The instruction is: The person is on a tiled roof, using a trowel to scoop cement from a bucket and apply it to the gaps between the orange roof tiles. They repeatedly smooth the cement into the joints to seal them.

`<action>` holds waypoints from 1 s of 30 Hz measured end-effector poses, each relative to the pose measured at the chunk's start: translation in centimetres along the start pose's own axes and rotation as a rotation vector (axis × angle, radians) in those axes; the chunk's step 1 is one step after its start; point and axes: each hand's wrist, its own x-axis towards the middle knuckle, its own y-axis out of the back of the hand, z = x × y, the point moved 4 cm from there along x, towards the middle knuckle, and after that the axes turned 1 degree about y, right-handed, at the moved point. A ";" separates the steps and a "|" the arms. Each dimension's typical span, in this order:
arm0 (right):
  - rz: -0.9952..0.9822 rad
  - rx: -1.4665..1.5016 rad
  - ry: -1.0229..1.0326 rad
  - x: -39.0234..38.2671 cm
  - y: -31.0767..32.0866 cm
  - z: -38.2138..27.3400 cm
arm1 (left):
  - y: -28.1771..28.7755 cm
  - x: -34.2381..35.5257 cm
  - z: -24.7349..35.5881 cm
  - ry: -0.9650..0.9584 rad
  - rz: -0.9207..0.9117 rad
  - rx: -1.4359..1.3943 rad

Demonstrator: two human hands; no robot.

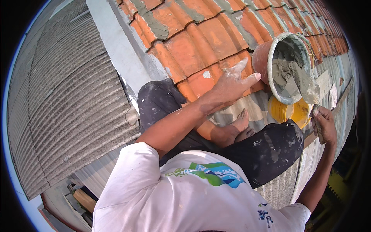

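Observation:
My right hand (324,124) grips the handle of a trowel (317,92), its blade coated with wet grey mortar. The blade rests at the mouth of a mortar-smeared bucket (262,61), which is tipped toward me on the roof. Inside the bucket lies a thick heap of grey mortar (284,71). My left hand (235,82) is held over the orange roof tiles (201,50), just left of the bucket, fingers stretched out and holding nothing. Dried grey smears mark its fingers. Below the bucket stands a yellow container (279,110), partly hidden by it.
Grey mortar (154,27) fills several tile joints higher up. A pale concrete edge (119,42) separates the tiles from a corrugated roof (69,100) on the left. My bare feet (235,127) are on the sheeting below the tiles. A wooden strip (343,96) lies at the right.

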 end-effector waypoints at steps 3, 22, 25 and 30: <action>0.153 0.097 0.073 -4.0 -1.9 -4.1 | 12.8 -1.9 -4.5 -0.052 0.309 0.089; -0.034 -0.459 0.281 19.3 -41.7 -14.9 | 33.0 -5.1 -23.3 0.296 0.909 1.046; -0.087 -0.447 0.199 20.0 -42.3 -15.9 | 33.1 -5.9 -22.8 0.314 0.915 1.051; -0.097 -0.655 0.299 20.5 -44.4 -18.6 | 33.1 -5.9 -22.4 0.326 0.878 0.981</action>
